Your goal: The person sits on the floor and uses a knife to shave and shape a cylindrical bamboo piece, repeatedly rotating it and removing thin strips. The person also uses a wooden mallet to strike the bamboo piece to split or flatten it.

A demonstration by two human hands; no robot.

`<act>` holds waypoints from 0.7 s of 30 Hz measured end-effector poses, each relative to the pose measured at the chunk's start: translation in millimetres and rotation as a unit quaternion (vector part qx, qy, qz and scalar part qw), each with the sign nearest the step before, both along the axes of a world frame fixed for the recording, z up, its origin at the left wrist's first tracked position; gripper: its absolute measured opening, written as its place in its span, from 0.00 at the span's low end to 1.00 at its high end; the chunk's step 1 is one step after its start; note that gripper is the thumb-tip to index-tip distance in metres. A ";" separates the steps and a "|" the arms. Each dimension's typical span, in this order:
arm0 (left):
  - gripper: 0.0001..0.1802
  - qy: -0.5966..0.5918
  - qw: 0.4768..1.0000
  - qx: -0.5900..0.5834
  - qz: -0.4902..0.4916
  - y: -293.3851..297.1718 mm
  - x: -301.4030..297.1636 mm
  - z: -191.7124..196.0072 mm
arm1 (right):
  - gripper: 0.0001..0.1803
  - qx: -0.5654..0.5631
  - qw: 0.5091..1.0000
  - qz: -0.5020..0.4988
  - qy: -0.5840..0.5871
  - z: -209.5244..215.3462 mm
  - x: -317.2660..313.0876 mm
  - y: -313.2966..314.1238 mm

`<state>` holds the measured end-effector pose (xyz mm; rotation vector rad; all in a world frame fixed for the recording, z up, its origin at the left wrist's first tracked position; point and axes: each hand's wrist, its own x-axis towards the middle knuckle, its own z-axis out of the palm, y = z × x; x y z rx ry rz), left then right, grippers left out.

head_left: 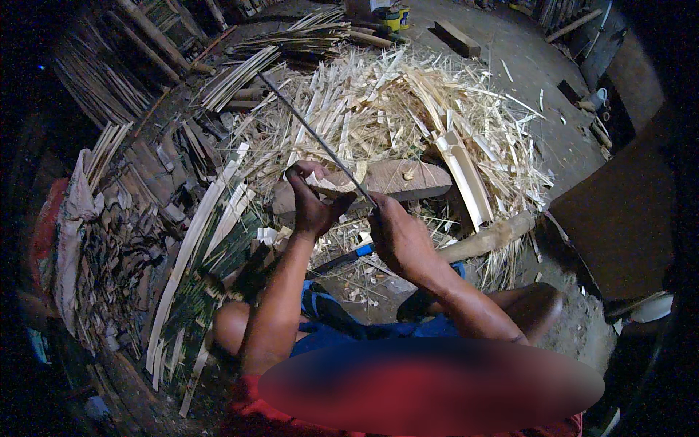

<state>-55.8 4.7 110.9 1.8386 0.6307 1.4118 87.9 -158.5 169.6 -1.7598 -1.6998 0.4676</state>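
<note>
My right hand (397,233) is closed around the near end of a long, thin, dark grey rod (309,131). The rod slants away to the far left, over the shavings; its exact kind is hard to make out. To its left, my left hand (314,205) is raised with thumb and fingers apart, close to the rod but with nothing plainly held. Just beyond both hands lies a thick wooden block (415,176) with a pale, cut top. On the ground below them rests a tool with a blue handle (364,250), its other end dark.
A big heap of pale shavings (349,109) spreads ahead, with a split bamboo piece (464,178) on its right. A round pole (495,237) lies at right. Long strips (193,247) and stacked wood pieces (120,240) fill the left. A brown panel (619,211) stands right.
</note>
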 end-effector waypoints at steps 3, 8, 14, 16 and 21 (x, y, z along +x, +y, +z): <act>0.47 0.054 0.996 0.048 0.043 -0.5 -0.8 0.5 | 0.27 -0.018 1.000 -0.001 -0.018 -0.1 -2.7 4.1; 0.47 -0.018 1.000 -0.014 0.009 -4.0 0.3 -2.5 | 0.21 0.044 0.999 -0.002 -0.022 -4.2 -2.6 9.3; 0.46 -0.045 0.984 -0.169 -0.028 -9.9 -3.6 -14.7 | 0.25 0.013 0.995 0.009 -0.097 -16.6 -4.2 5.5; 0.46 -0.094 0.964 -0.249 -0.019 -12.6 -1.7 -9.7 | 0.31 0.007 0.991 0.029 -0.130 -14.6 -4.6 7.6; 0.44 -0.052 0.989 -0.131 0.033 -18.7 7.6 51.0 | 0.29 0.053 0.991 0.026 -0.118 37.3 1.6 6.3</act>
